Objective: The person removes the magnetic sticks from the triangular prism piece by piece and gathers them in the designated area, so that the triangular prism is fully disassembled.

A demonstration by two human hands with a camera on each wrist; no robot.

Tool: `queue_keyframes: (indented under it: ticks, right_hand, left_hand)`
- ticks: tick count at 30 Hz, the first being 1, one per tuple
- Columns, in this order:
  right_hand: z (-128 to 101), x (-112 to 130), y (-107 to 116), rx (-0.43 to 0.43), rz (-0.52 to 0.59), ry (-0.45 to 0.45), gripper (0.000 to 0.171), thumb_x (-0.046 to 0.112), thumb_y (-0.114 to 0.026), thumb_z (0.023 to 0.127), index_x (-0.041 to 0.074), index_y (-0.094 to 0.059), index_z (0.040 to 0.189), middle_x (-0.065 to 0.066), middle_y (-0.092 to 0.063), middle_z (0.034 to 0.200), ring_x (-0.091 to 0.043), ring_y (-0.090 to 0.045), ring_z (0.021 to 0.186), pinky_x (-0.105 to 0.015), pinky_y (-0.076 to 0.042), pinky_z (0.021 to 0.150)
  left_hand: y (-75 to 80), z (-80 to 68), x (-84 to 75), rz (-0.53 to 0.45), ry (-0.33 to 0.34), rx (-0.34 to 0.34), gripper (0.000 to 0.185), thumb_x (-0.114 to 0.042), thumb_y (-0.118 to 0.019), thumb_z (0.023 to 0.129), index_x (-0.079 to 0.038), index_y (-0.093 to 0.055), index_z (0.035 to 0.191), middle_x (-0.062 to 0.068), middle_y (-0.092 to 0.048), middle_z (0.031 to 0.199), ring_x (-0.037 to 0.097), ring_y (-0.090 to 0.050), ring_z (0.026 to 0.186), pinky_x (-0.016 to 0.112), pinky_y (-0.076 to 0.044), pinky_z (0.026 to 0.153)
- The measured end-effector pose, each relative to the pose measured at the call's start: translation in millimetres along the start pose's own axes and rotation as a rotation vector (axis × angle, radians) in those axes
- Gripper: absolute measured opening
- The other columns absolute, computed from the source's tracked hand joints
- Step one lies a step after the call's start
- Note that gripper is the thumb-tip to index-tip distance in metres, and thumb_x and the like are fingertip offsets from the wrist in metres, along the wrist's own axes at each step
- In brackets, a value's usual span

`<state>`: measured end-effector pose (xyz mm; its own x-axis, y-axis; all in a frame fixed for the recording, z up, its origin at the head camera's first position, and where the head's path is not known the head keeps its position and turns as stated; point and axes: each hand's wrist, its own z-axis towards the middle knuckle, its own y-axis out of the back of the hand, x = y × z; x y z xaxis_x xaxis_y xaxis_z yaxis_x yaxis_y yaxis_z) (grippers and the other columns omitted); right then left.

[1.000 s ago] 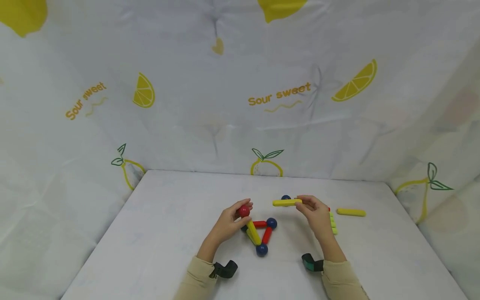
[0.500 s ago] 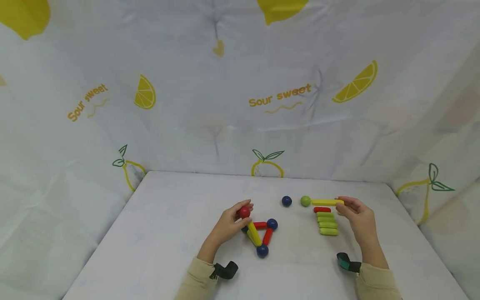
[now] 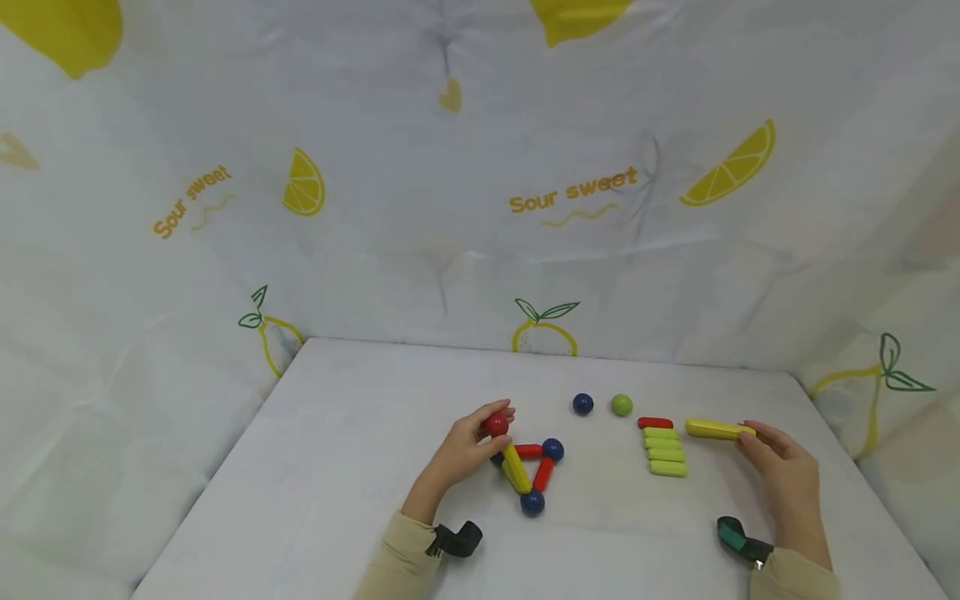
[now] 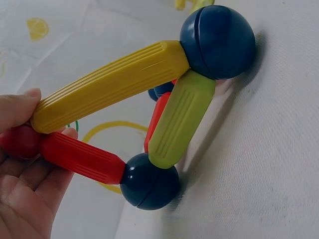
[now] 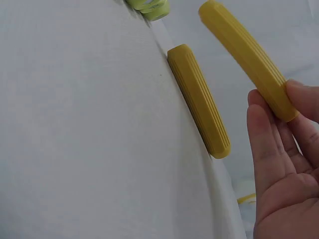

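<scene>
My left hand [image 3: 467,443] grips the red ball [image 3: 497,424] at the top of a magnetic stick-and-ball frame, its thumb against the end of a long yellow stick [image 4: 112,84]. That stick slants down to a blue ball [image 4: 219,42]; a red stick [image 4: 82,157] links the red ball to another blue ball [image 4: 149,181]. A short green stick [image 4: 183,119] joins these two blue balls at the base. My right hand [image 3: 783,467] pinches one end of a slightly curved yellow stick [image 5: 249,59], raised beside a straight yellow stick [image 5: 199,102] lying on the table.
Several short green sticks [image 3: 665,456] lie in a row with a red stick [image 3: 656,423] behind them, left of my right hand. A loose blue ball [image 3: 582,404] and a green ball [image 3: 621,405] sit farther back on the white table [image 3: 360,433].
My right hand has carried the yellow stick rightward, from near the loose balls to beyond the green row. The green ball and short sticks came into view. My left hand keeps its grip.
</scene>
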<state>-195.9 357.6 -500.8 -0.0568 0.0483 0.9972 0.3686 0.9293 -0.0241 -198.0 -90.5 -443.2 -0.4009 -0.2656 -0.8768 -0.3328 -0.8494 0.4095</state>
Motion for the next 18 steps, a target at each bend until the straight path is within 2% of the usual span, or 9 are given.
queue_keyframes:
  ticks: [6,9,13,15,18]
  right_hand:
    - [3.0,-12.2,6.1,-0.005,0.106,0.005,0.034,0.018,-0.071,0.075,0.013,-0.064,0.108,0.016,-0.064,0.086,0.003,-0.063,0.076,-0.01,-0.051,0.066]
    - [3.0,-15.0,7.9,-0.003,0.113,-0.01,0.028,0.018,-0.071,0.076,0.016,-0.066,0.103,0.016,-0.064,0.084,0.004,-0.062,0.075,-0.01,-0.051,0.066]
    - [3.5,-17.6,8.2,0.005,0.106,-0.015,0.029,0.019,-0.071,0.075,0.016,-0.065,0.104,0.017,-0.063,0.085,0.006,-0.061,0.077,-0.01,-0.05,0.067]
    - [4.5,-18.6,7.4,-0.014,0.042,-0.018,0.034,0.022,-0.071,0.076,0.015,-0.064,0.108,0.019,-0.062,0.085,0.009,-0.059,0.078,-0.008,-0.05,0.066]
    - [7.0,-20.5,5.6,-0.078,-0.207,-0.044,0.043,0.035,-0.065,0.08,0.017,-0.058,0.118,0.023,-0.058,0.091,0.012,-0.051,0.088,-0.005,-0.045,0.071]
  left_hand:
    - [-0.5,-0.4,0.0,0.011,-0.001,0.003,0.049,-0.008,-0.057,0.087,-0.005,-0.039,0.133,0.018,-0.052,0.125,0.026,-0.05,0.117,0.038,-0.041,0.097]
    - [-0.7,0.0,-0.3,0.01,0.001,0.003,0.049,-0.009,-0.057,0.087,-0.005,-0.039,0.133,0.015,-0.053,0.125,0.025,-0.051,0.116,0.036,-0.042,0.096]
    - [-0.6,0.7,0.6,0.014,0.016,0.003,0.05,-0.012,-0.058,0.087,-0.007,-0.039,0.133,0.012,-0.053,0.126,0.022,-0.051,0.117,0.032,-0.042,0.097]
    - [-0.4,0.9,1.3,0.021,0.028,0.004,0.05,-0.013,-0.057,0.087,-0.009,-0.039,0.133,0.011,-0.053,0.126,0.02,-0.05,0.117,0.03,-0.042,0.097]
    - [-0.3,0.9,2.0,0.017,0.034,0.002,0.049,-0.012,-0.058,0.087,-0.009,-0.039,0.133,0.012,-0.053,0.126,0.02,-0.05,0.117,0.03,-0.042,0.097]
